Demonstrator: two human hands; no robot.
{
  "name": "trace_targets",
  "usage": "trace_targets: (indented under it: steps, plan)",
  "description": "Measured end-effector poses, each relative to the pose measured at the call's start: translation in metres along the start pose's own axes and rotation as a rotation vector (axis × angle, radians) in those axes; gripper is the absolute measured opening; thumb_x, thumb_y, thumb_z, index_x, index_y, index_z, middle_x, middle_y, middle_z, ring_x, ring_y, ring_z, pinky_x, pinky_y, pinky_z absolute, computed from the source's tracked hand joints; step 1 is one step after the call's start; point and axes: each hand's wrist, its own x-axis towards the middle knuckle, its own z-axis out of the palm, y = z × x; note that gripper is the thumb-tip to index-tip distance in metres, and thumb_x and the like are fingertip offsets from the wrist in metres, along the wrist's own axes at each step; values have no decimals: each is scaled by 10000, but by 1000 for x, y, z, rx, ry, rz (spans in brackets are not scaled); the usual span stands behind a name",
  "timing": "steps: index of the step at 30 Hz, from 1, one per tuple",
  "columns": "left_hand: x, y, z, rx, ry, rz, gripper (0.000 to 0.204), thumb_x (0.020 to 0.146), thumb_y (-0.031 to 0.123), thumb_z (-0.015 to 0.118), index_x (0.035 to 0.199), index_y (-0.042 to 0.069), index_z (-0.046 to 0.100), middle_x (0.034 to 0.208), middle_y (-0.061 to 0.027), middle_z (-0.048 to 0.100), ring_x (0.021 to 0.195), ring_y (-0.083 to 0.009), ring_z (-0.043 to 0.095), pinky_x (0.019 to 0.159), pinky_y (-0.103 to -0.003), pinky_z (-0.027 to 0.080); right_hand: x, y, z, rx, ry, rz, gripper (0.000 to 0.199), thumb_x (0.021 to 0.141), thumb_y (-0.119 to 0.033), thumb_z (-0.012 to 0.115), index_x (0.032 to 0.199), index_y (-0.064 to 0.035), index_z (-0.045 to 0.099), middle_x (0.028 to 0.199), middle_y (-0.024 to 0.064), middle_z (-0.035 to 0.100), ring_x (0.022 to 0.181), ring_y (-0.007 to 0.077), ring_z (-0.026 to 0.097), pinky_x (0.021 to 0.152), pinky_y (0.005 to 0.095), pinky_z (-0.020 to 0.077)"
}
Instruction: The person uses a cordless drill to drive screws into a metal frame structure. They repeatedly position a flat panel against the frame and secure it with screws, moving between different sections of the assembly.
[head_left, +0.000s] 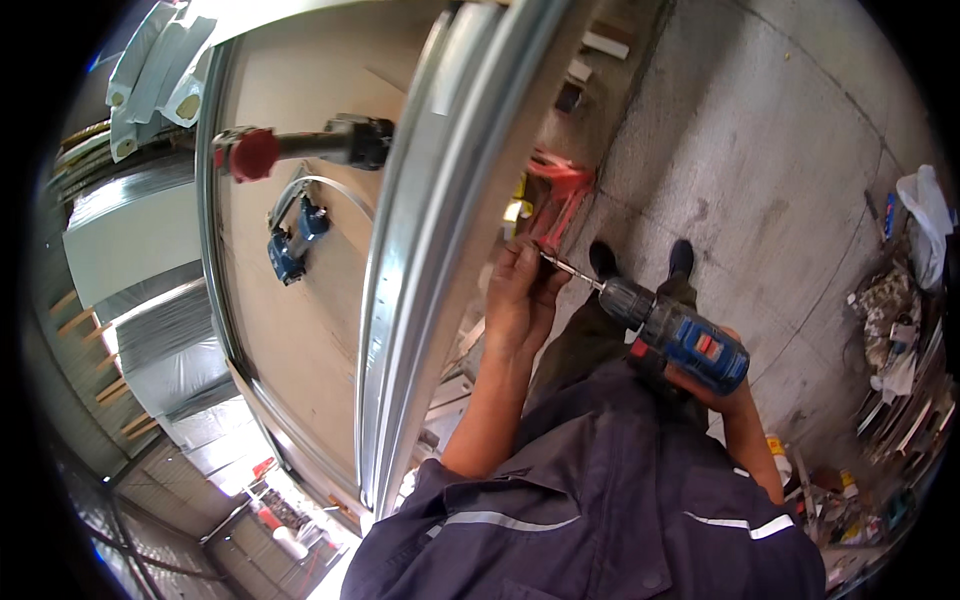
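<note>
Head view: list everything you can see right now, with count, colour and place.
Drill: one, blue and black, in the right hand, its bit pointing at the left hand's fingertips.
Metal frame: one, silver, long rail running top to bottom at centre.
Panel: one, beige, left of the frame.
Clamp: one, black with a red end, across the panel's top.
Second tool: one, blue, lying on the panel.
Red stand: one, on the floor right of the frame.
Floor: grey concrete, right side.
Clutter: mixed scraps and a white bag, far right edge.
Shoes: two, black, on the floor.
Left hand: at the frame's edge, fingers at the bit's tip.
Right hand: gripping the drill.
</note>
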Motion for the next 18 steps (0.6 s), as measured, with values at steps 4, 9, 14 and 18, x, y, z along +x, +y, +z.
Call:
trace_targets:
  steps: [4,9,14,18]
  plan:
    - [6,-22,-8,65,27,17,128,985,152,607,1100,97,603,983,-30,653,913,-166,648,795,-290,577,24,15,-10,159,-116,-76,526,702,-130,845,1159,10,625,1055,158,682,939,325,678,862,366,518]
    - [4,-29,-9,195,154,81,141,982,123,604,1103,55,579,987,-81,658,881,-188,662,762,-308,586,36,44,-11,282,-195,-9,475,735,-117,785,1152,27,609,1015,173,675,918,332,684,824,367,534]
    - [18,-4,6,334,142,215,152,988,127,601,1108,34,588,978,-82,653,895,-192,629,828,-335,513,58,49,10,402,-152,-84,459,766,-117,747,1175,22,592,1021,179,662,915,334,690,806,365,546]
    - [35,23,20,316,64,262,205,1001,154,583,1153,16,587,976,-90,656,885,-198,631,824,-330,521,76,45,24,430,-140,-123,492,773,-133,747,1209,17,575,1028,182,655,906,335,690,782,372,553]
